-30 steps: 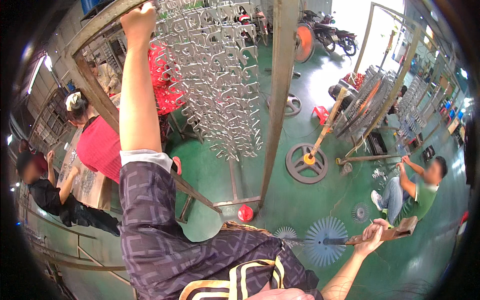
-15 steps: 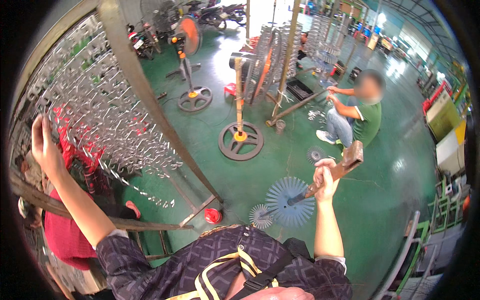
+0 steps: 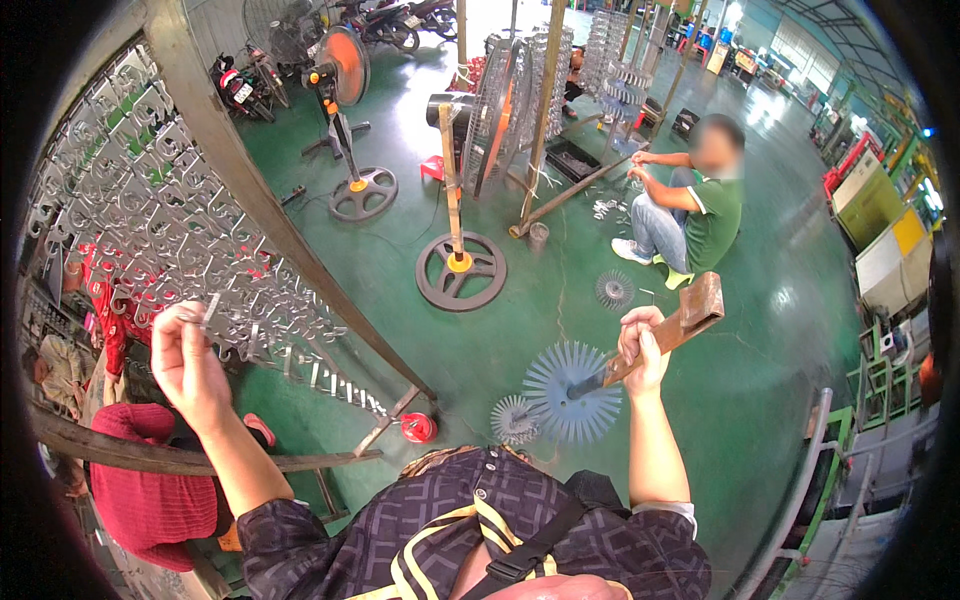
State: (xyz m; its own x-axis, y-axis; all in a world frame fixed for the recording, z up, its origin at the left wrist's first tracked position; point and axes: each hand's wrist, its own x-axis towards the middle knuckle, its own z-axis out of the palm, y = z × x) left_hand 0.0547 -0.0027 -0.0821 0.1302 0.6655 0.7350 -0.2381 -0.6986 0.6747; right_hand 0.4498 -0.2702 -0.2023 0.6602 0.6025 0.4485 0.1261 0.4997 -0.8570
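My left hand [image 3: 190, 365] is raised beside the hanging rows of silver metal hooks [image 3: 150, 200], its fingers pinching a small flat metal piece [image 3: 212, 308]. My right hand [image 3: 643, 348] grips a rusty square-ended metal bar [image 3: 690, 312]. The bar slants down toward a round blue finned disc [image 3: 577, 375], meeting it near its centre. A smaller grey finned disc [image 3: 514, 420] shows just left of the blue one; whether they are joined I cannot tell.
A wooden frame post [image 3: 260, 190] and a lower rail [image 3: 300, 462] border the hooks. Ahead stand pedestal fans with round bases [image 3: 462, 290]. A person in green [image 3: 715, 225] crouches at right; another in dark red [image 3: 150, 490] is at left. A red pot [image 3: 419, 428] is on the floor.
My left hand has come away from the hook rows, moving right and toward me, with a small metal piece in its fingers. My right hand still grips the bar.
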